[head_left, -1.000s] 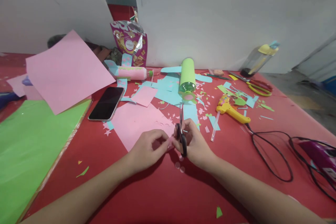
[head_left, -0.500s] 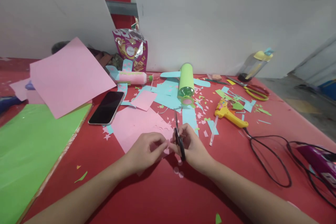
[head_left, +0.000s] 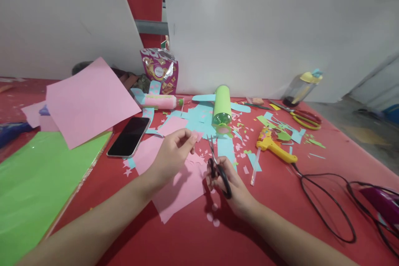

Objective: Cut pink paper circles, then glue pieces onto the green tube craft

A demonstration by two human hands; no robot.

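My left hand [head_left: 171,156] is lifted above the table, its fingers pinched on a small pink paper cut-out [head_left: 197,135]. My right hand [head_left: 232,183] rests on the red table [head_left: 187,237] and grips black-handled scissors [head_left: 218,166], blades pointing away from me. A pink sheet with cut edges [head_left: 177,183] lies beneath and between both hands. Two small pink circles [head_left: 213,219] lie on the table near my right wrist.
A phone [head_left: 128,136] lies left of the pink sheet. A green sheet [head_left: 34,183] and a large pink sheet [head_left: 89,99] lie at left. A green roll [head_left: 222,104], blue scraps, yellow glue gun [head_left: 274,145] with black cable [head_left: 327,203], red-yellow scissors [head_left: 301,116], bottle [head_left: 299,87] and snack bag [head_left: 160,70] sit beyond.
My left hand has lifted away from the scissors with a small pink piece. My right hand with the scissors stayed low. The view has tilted upward.
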